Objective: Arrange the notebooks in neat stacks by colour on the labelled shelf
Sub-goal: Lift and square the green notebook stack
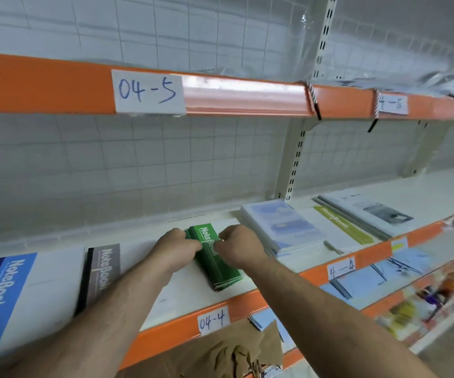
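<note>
My left hand and right hand both curl around the far end of the stack of green notebooks, fingers clamped on its 2 long edges, knuckles up. The stack lies flat on the shelf above the 04-4 label, between a grey notebook and pale blue notebooks.

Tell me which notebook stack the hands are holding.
The green stack, between the grey stack and the pale-blue stack; left hand and right hand grip its far end.
</note>
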The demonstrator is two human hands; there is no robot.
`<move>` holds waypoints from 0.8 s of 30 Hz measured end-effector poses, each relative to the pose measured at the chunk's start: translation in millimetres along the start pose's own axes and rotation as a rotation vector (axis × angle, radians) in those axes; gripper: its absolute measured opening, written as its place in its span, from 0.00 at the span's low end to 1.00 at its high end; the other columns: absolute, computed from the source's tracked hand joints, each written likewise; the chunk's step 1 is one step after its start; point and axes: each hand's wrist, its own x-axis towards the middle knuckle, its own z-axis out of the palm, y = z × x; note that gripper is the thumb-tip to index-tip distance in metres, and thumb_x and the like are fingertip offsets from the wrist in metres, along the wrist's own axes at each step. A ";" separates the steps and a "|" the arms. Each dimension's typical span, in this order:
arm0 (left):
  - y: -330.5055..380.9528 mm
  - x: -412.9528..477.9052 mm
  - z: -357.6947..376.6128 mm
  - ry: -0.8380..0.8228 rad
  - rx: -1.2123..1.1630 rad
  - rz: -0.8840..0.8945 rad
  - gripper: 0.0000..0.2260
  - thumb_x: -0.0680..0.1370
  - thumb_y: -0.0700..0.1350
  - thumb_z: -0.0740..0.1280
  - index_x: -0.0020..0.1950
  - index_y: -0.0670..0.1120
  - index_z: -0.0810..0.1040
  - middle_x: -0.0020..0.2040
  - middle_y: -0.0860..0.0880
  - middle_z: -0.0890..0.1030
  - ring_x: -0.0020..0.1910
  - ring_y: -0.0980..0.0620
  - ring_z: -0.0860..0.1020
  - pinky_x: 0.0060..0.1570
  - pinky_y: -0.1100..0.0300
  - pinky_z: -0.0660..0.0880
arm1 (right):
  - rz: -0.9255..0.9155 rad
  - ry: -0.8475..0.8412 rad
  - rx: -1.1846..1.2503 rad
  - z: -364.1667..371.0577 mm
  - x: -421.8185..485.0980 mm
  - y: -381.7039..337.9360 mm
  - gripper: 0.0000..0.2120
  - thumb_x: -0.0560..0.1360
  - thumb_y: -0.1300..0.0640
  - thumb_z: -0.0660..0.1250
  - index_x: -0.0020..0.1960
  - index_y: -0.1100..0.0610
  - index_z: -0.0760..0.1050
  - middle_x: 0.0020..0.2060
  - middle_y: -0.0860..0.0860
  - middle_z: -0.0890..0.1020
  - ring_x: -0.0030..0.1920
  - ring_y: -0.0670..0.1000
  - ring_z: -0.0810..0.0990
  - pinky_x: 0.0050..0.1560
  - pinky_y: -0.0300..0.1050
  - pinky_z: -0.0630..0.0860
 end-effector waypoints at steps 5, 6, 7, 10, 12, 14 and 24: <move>8.8 14.9 29.2 0.089 -0.282 -0.164 0.05 0.79 0.41 0.66 0.53 0.42 0.74 0.50 0.45 0.76 0.52 0.45 0.73 0.58 0.49 0.74 | -0.088 -0.069 0.031 -14.7 16.8 28.1 0.18 0.77 0.51 0.67 0.64 0.58 0.78 0.59 0.53 0.82 0.57 0.53 0.81 0.56 0.45 0.78; 11.4 17.8 34.0 0.120 -0.339 -0.197 0.07 0.79 0.40 0.66 0.56 0.41 0.74 0.52 0.44 0.76 0.54 0.45 0.73 0.61 0.47 0.74 | -0.107 -0.084 0.029 -17.6 21.0 33.0 0.18 0.78 0.51 0.66 0.63 0.59 0.78 0.59 0.54 0.83 0.57 0.54 0.81 0.57 0.46 0.78; 14.4 20.7 37.8 0.147 -0.389 -0.219 0.08 0.79 0.40 0.66 0.57 0.40 0.74 0.52 0.44 0.76 0.53 0.45 0.73 0.61 0.45 0.74 | -0.127 -0.095 0.025 -20.0 25.5 37.6 0.18 0.78 0.52 0.66 0.62 0.61 0.79 0.58 0.55 0.83 0.57 0.55 0.81 0.57 0.47 0.78; 22.5 26.1 47.0 0.196 -0.501 -0.267 0.10 0.76 0.38 0.66 0.56 0.38 0.78 0.46 0.41 0.81 0.45 0.44 0.79 0.55 0.43 0.79 | -0.161 -0.156 0.019 -22.3 36.6 50.9 0.17 0.77 0.54 0.66 0.61 0.64 0.79 0.58 0.56 0.83 0.57 0.56 0.81 0.58 0.48 0.78; 26.7 28.1 51.6 0.225 -0.517 -0.298 0.10 0.74 0.39 0.66 0.55 0.39 0.79 0.45 0.40 0.82 0.44 0.42 0.81 0.53 0.42 0.79 | -0.167 -0.215 0.012 -23.1 42.7 57.1 0.17 0.76 0.55 0.67 0.59 0.65 0.80 0.55 0.57 0.84 0.56 0.56 0.82 0.56 0.49 0.79; 29.0 28.6 55.8 0.264 -0.507 -0.323 0.09 0.75 0.39 0.66 0.53 0.40 0.80 0.45 0.40 0.83 0.45 0.42 0.81 0.51 0.45 0.79 | -0.184 -0.253 0.009 -23.6 47.8 61.8 0.14 0.75 0.55 0.68 0.53 0.66 0.81 0.47 0.57 0.85 0.50 0.56 0.83 0.51 0.49 0.81; 27.6 40.3 62.6 0.284 -0.475 -0.375 0.04 0.76 0.36 0.68 0.50 0.40 0.77 0.45 0.40 0.83 0.41 0.43 0.83 0.41 0.54 0.79 | -0.197 -0.278 0.043 -31.4 48.8 65.6 0.16 0.75 0.55 0.68 0.56 0.66 0.81 0.51 0.58 0.85 0.51 0.57 0.83 0.52 0.50 0.81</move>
